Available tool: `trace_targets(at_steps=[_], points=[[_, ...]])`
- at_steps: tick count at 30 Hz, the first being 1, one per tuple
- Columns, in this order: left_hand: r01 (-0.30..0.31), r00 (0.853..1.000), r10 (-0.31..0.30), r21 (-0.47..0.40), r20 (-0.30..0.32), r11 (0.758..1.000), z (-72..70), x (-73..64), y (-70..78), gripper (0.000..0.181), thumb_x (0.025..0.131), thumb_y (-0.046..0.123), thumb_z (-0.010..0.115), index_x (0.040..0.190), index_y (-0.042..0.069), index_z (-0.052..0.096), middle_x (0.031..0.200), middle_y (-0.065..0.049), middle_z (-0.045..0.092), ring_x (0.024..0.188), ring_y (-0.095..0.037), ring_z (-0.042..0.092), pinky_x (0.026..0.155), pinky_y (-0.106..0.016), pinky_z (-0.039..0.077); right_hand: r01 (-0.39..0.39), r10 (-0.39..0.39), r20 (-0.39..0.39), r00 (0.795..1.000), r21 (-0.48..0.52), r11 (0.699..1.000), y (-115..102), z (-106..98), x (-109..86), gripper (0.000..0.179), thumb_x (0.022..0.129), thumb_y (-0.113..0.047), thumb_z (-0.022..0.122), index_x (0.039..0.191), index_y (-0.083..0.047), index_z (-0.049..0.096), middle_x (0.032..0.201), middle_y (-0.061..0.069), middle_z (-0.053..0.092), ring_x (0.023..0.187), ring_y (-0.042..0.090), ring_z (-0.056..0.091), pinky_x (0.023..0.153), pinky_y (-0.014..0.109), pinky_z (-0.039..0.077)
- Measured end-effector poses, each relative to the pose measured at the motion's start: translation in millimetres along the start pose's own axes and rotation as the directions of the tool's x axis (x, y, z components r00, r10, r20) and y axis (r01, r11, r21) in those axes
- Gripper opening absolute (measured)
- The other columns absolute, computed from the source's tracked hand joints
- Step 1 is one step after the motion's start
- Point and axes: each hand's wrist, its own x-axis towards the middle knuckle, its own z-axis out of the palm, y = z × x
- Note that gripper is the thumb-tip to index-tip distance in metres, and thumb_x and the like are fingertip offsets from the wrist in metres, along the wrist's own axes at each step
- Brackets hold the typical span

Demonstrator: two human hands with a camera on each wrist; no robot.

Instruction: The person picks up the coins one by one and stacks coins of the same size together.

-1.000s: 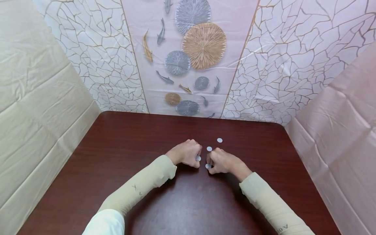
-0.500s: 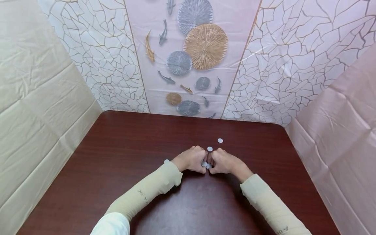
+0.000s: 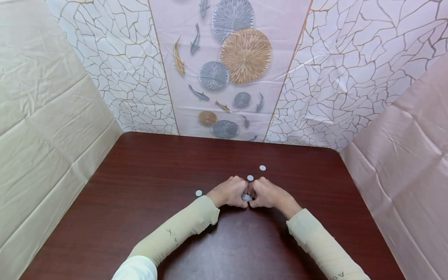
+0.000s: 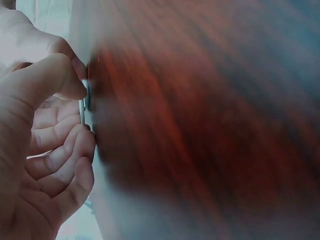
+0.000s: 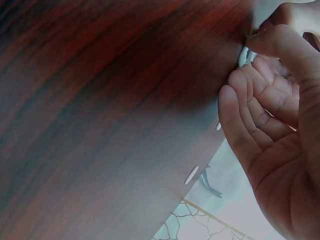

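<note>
Knuckle to knuckle over the middle of the table, my left hand (image 3: 232,191) and my right hand (image 3: 268,193) meet. Each pinches a small round white disc between thumb and curled fingers. The two white discs (image 3: 246,197) overlap in the head view. Seen edge-on in the left wrist view, a thin disc (image 4: 82,111) stands between the left thumb and fingertips. The right wrist view shows a white disc (image 5: 243,56) at the right thumb and index fingertip. Fingers hide much of both discs.
Beyond the hands lie two loose white discs, a nearer one (image 3: 250,177) and a farther one (image 3: 262,168). Another loose disc (image 3: 198,193) lies left of the left wrist. The dark red wooden table (image 3: 157,155) ends at a patterned cloth wall (image 3: 140,77).
My left hand has moved right and slightly nearer, bringing its disc against the right hand's disc. The loose disc by the left wrist has come into view. The right hand has barely moved.
</note>
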Motion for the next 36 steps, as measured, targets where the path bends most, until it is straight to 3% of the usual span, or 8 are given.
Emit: trace_targets(at_steps=[14, 26, 36], points=[[0.0, 0.999, 0.0, 0.012, -0.032, 1.0, 3.8, -2.8, 0.1, 0.019, 0.08, 0.026, 0.087, 0.083, 0.017, 0.07, 0.074, 0.012, 0.062, 0.07, -0.003, 0.055, 0.066, -0.017, 0.043, -0.011, 0.011, 0.0, 1.0, 0.059, 0.998, 0.4, 0.1, -1.8, 0.015, 0.075, -0.007, 0.084, 0.087, -0.008, 0.075, 0.079, -0.001, 0.075, 0.07, 0.001, 0.066, 0.064, 0.017, 0.054], [0.007, 1.0, -0.009, -0.089, -0.028, 0.996, 4.8, -6.2, -2.1, 0.014, 0.081, 0.013, 0.083, 0.092, 0.014, 0.073, 0.083, 0.009, 0.069, 0.076, 0.002, 0.059, 0.069, -0.011, 0.047, -0.031, 0.03, 0.018, 0.999, 0.053, 0.998, 0.0, -0.9, -3.5, 0.014, 0.076, -0.007, 0.083, 0.086, -0.008, 0.074, 0.075, -0.004, 0.072, 0.066, -0.002, 0.061, 0.062, 0.018, 0.052], [-0.002, 0.999, -0.002, -0.083, -0.044, 0.997, 4.2, -5.7, -2.7, 0.014, 0.08, 0.012, 0.082, 0.091, 0.013, 0.074, 0.082, 0.009, 0.07, 0.075, 0.002, 0.06, 0.07, -0.012, 0.047, -0.052, 0.051, 0.032, 0.998, 0.046, 0.998, 1.0, -2.8, -2.5, 0.015, 0.075, -0.01, 0.084, 0.086, -0.01, 0.074, 0.076, -0.005, 0.072, 0.067, -0.002, 0.061, 0.062, 0.019, 0.053]])
